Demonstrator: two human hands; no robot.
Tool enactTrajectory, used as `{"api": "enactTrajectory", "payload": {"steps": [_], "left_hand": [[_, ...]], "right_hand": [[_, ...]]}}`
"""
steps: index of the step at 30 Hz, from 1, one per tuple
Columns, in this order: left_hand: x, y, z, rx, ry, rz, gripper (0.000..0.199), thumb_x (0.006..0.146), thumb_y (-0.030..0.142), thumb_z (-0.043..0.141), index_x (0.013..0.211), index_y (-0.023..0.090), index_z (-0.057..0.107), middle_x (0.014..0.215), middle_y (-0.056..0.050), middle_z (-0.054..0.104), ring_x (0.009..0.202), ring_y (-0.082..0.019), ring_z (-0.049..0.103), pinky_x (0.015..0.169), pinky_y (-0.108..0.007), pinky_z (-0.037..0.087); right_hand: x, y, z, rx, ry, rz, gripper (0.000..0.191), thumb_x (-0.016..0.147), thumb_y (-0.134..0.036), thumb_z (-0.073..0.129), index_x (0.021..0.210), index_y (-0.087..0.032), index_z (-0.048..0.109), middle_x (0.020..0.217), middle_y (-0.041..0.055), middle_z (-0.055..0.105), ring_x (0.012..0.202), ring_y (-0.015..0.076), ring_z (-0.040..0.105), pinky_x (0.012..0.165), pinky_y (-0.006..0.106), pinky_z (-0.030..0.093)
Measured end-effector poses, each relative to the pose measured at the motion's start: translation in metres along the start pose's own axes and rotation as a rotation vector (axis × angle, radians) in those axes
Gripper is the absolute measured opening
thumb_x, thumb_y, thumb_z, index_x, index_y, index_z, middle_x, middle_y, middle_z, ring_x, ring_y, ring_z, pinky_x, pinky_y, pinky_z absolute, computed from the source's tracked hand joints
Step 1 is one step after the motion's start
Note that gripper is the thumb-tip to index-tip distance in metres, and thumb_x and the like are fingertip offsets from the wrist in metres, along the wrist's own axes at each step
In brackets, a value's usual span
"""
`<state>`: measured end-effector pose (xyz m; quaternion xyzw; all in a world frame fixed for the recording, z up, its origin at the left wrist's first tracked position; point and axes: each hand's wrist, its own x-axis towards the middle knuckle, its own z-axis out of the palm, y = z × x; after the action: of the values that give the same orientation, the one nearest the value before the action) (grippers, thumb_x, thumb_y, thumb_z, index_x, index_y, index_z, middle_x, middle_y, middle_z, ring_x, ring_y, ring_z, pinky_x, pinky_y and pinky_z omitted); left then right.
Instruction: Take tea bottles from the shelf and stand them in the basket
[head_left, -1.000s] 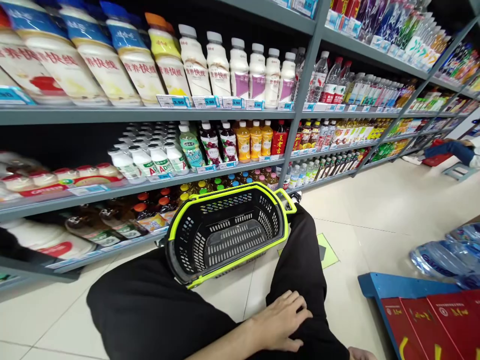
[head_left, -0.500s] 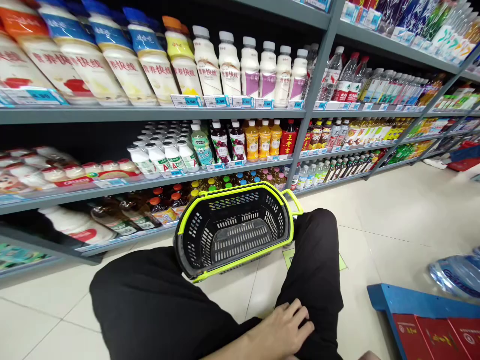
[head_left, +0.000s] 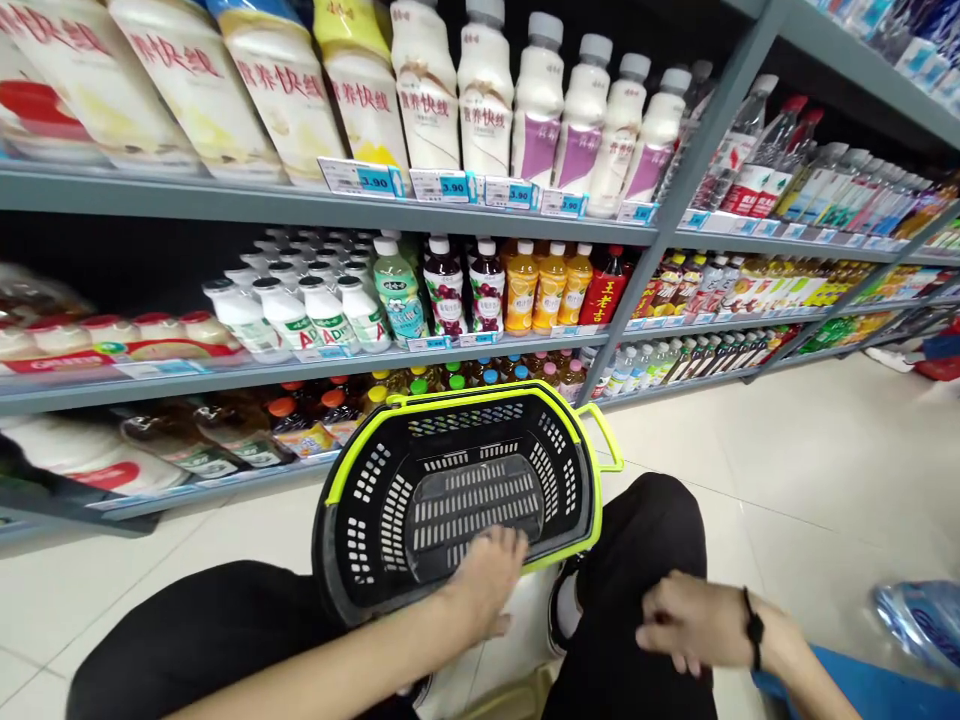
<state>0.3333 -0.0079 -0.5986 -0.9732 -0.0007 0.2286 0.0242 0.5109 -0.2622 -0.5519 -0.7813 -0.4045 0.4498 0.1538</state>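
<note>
A black shopping basket (head_left: pixel 356 470) with a lime-green rim stands on the floor between my knees, with nothing inside it. My left hand (head_left: pixel 491 580) reaches over the basket's near rim; its fingers are loosely bent and slightly blurred, the thumb apart, and nothing shows in it. Whether it touches the rim I cannot tell. Above my right knee hovers my right hand (head_left: pixel 686 620), a black bracelet (head_left: pixel 753 630) on its wrist. Its fingers hang half curled and apart, somewhat blurred, with no object visible in them.
Beyond the basket runs a grey drink shelf (head_left: pixel 525 222) with several levels. It bears white milk-drink bottles (head_left: pixel 424 90), orange juice bottles (head_left: pixel 551 285) and small white bottles (head_left: pixel 319 310). Shrink-wrapped water bottles (head_left: pixel 919 620) and a blue platform (head_left: pixel 862 680) are at the right.
My left hand has lifted from my right thigh and moved forward over the basket's near rim. My right hand has come up into view. The view has shifted closer to the shelf.
</note>
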Motion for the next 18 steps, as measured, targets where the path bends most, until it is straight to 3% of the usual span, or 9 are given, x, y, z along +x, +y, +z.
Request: {"api": "enactTrajectory", "payload": {"steps": [1,2,5,7,9,13,18], "left_hand": [[0.007,-0.014,0.008,0.006,-0.093,-0.044,0.075,0.071,0.04,0.091,0.132,0.004,0.066,0.117,-0.027,0.068,0.104,-0.039,0.067,0.082,-0.044,0.053],[0.013,-0.025,0.017,0.0,-0.164,-0.049,0.067,0.066,0.031,0.094,0.124,0.006,0.072,0.11,-0.025,0.071,0.096,-0.037,0.07,0.079,-0.042,0.053],[0.02,-0.039,0.042,-0.035,-0.216,0.043,0.036,0.075,0.018,0.086,0.109,0.011,0.079,0.097,-0.018,0.076,0.086,-0.031,0.074,0.075,-0.036,0.053],[0.019,-0.038,0.052,-0.044,-0.205,0.084,0.033,0.083,0.017,0.079,0.115,0.01,0.078,0.102,-0.019,0.076,0.092,-0.031,0.074,0.076,-0.036,0.054],[0.018,-0.034,0.057,-0.05,-0.202,0.109,0.035,0.082,0.013,0.079,0.117,0.009,0.077,0.103,-0.02,0.076,0.095,-0.032,0.074,0.077,-0.036,0.054],[0.02,-0.031,0.065,-0.059,-0.193,0.161,0.042,0.072,0.01,0.085,0.114,0.008,0.078,0.098,-0.018,0.077,0.093,-0.033,0.074,0.076,-0.038,0.055],[0.029,-0.031,0.091,-0.114,-0.18,0.178,0.027,0.08,0.005,0.072,0.105,0.01,0.081,0.087,-0.017,0.077,0.084,-0.033,0.075,0.07,-0.038,0.055]], "right_hand": [[0.024,-0.016,-0.023,-0.035,-0.109,-0.049,0.025,0.092,-0.045,0.058,0.076,-0.029,0.07,0.061,0.0028,0.07,0.05,0.0219,0.066,0.05,0.032,0.048],[0.049,-0.031,-0.045,-0.116,-0.093,-0.108,0.024,0.096,-0.041,0.055,0.086,-0.027,0.072,0.066,0.0036,0.072,0.056,0.0205,0.068,0.055,0.03,0.049],[0.133,-0.065,-0.102,-0.424,0.126,-0.111,0.021,0.096,-0.023,0.054,0.096,-0.02,0.075,0.084,0.0054,0.076,0.077,0.0186,0.072,0.071,0.025,0.051],[0.192,-0.075,-0.132,-0.483,0.208,-0.064,0.024,0.097,-0.017,0.053,0.105,-0.016,0.076,0.095,0.0091,0.077,0.091,0.0209,0.072,0.081,0.027,0.051],[0.248,-0.076,-0.157,-0.533,0.291,-0.006,0.025,0.099,-0.015,0.052,0.107,-0.013,0.076,0.108,0.0128,0.076,0.106,0.0228,0.07,0.094,0.029,0.05],[0.342,-0.072,-0.189,-0.59,0.41,0.125,0.027,0.106,-0.03,0.056,0.119,-0.011,0.069,0.121,0.0133,0.07,0.117,0.0239,0.066,0.105,0.044,0.051],[0.416,-0.072,-0.199,-0.598,0.433,0.208,0.039,0.105,-0.044,0.06,0.125,-0.011,0.066,0.123,0.013,0.068,0.112,0.0239,0.067,0.102,0.046,0.054]]}}
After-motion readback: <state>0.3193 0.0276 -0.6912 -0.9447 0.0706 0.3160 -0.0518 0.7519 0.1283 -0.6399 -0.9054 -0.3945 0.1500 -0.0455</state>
